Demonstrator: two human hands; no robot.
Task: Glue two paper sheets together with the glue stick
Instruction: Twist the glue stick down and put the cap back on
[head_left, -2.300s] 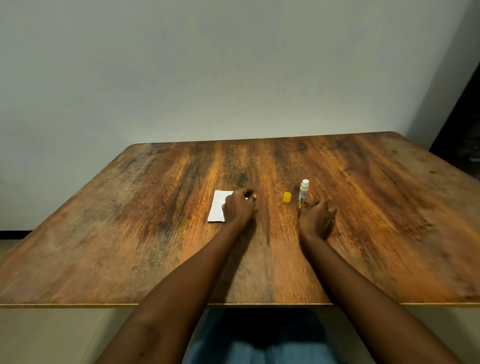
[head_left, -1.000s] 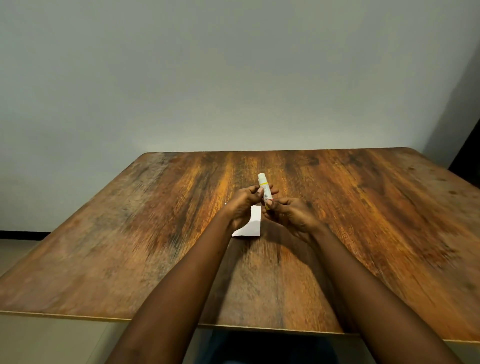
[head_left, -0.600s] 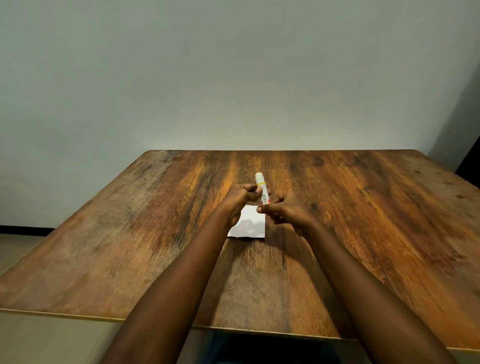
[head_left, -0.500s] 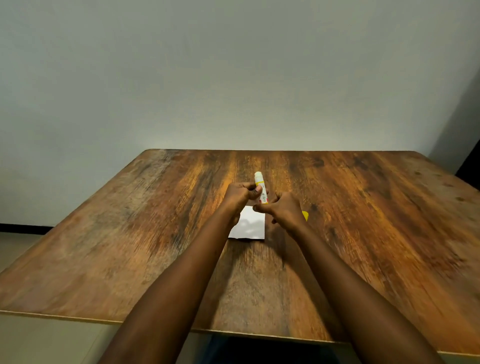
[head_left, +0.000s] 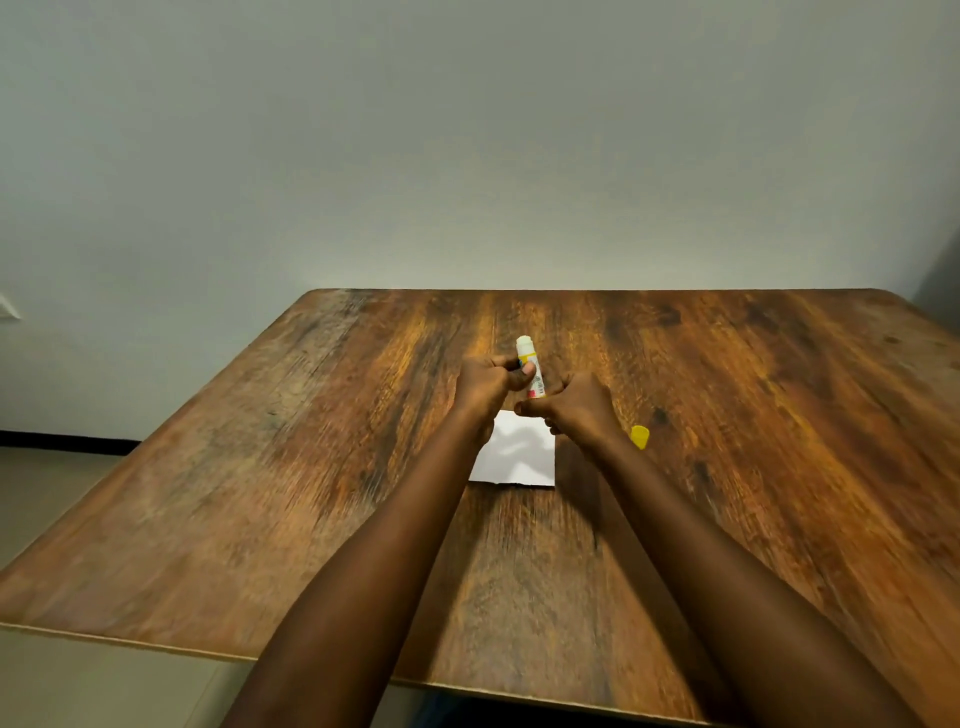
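Note:
Both hands hold the uncapped glue stick (head_left: 532, 366) upright above the table, its white glue tip on top. My left hand (head_left: 488, 385) grips the tube's upper body. My right hand (head_left: 574, 410) pinches its base from the right. Under the hands lies the white paper (head_left: 514, 460), flat on the wooden table (head_left: 311, 467); I cannot tell whether it is one sheet or two stacked. The yellow cap (head_left: 640, 436) lies on the table just right of my right wrist.
The table's near edge (head_left: 156, 644) runs across the bottom. A plain wall (head_left: 467, 156) stands behind the far edge. A dark strip shows at the far right.
My right hand picked the glue stick up from the table and brought it over the paper, where my left hand joined it. The view shifted right, so the yellow cap came out from behind my right hand.

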